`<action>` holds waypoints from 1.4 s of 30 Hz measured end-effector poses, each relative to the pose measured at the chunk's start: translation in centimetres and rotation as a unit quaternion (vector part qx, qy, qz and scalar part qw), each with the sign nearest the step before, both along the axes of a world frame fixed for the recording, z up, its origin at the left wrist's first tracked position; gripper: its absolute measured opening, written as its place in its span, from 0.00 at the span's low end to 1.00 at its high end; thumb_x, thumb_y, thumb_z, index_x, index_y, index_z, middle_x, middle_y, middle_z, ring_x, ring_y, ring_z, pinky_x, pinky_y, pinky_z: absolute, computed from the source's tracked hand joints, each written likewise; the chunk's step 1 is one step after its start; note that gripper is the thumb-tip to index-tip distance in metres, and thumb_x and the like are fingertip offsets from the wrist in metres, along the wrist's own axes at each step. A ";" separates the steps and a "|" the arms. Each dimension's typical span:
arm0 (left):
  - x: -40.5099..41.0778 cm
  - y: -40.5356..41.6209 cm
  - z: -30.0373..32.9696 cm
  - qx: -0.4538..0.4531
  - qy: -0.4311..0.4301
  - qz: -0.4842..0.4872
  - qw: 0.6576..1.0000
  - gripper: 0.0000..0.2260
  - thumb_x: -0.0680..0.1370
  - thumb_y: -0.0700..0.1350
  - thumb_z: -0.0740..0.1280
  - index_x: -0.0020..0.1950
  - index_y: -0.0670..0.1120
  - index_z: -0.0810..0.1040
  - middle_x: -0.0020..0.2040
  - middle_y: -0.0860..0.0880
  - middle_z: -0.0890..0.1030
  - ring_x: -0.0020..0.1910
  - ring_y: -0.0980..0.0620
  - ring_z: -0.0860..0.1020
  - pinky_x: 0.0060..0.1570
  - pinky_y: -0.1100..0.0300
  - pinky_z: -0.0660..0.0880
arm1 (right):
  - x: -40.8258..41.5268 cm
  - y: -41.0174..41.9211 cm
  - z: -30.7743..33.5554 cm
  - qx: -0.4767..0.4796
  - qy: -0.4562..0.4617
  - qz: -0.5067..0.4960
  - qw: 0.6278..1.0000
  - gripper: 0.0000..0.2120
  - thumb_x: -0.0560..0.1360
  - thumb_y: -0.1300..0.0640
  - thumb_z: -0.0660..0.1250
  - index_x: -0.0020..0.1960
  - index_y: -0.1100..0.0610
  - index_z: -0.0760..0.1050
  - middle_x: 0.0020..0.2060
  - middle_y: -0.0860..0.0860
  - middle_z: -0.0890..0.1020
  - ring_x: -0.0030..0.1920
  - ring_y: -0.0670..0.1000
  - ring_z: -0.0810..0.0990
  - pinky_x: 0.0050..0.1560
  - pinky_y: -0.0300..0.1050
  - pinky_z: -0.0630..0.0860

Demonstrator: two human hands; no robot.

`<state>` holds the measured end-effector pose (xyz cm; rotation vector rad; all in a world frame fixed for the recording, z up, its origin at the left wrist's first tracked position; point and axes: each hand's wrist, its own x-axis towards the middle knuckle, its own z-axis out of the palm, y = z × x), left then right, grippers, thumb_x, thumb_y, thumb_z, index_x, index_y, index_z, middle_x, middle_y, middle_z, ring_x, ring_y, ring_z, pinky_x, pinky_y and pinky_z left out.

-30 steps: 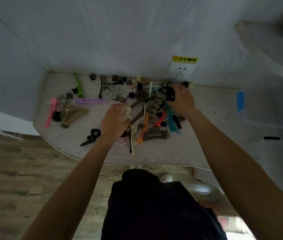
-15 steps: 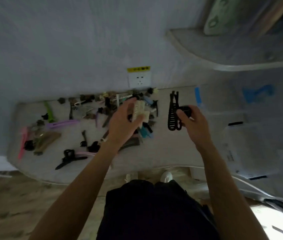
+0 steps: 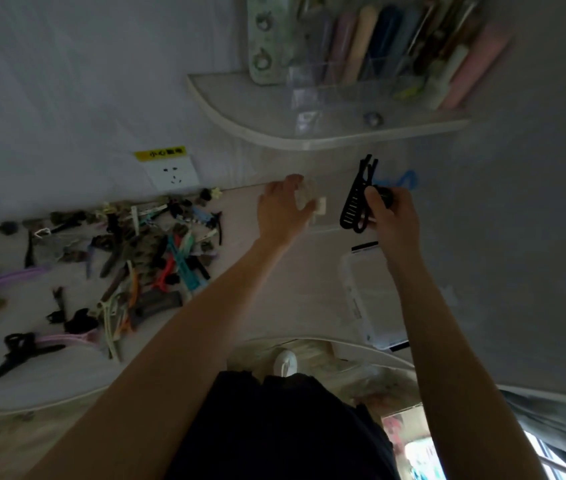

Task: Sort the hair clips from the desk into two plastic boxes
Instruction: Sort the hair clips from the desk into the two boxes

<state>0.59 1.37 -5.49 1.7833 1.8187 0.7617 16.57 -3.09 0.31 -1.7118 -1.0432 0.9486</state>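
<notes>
A heap of hair clips [image 3: 143, 258] in many colours lies on the left half of the pale desk [image 3: 274, 289]. My left hand [image 3: 283, 211] holds a cream claw clip [image 3: 312, 202] over the desk's far middle. To its right, my right hand [image 3: 392, 213] grips a long black comb-toothed clip [image 3: 356, 199]. Both hands hover above a faint clear plastic box [image 3: 326, 220] near the wall. A second clear plastic box [image 3: 371, 296] sits nearer, under my right forearm.
A wall socket [image 3: 172, 173] with a yellow label is above the heap. A curved shelf [image 3: 309, 133] holds a clear organiser with pens and tubes. A blue mark [image 3: 404, 178] is on the surface at right. My dark trousers fill the bottom.
Both hands left the heap and travelled right, each carrying its clip, to above the clear box near the wall. The view swung right, bringing the shelf and boxes into sight.
</notes>
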 end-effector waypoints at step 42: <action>-27.9 -8.8 -4.5 -0.136 0.161 0.063 0.976 0.27 0.72 0.58 0.69 0.66 0.45 0.71 0.64 0.40 0.69 0.65 0.42 0.66 0.64 0.48 0.68 | -26.5 -6.9 -10.5 0.114 -0.393 0.570 0.712 0.17 0.68 0.58 0.71 0.56 0.59 0.75 0.56 0.58 0.75 0.55 0.61 0.75 0.49 0.54 0.71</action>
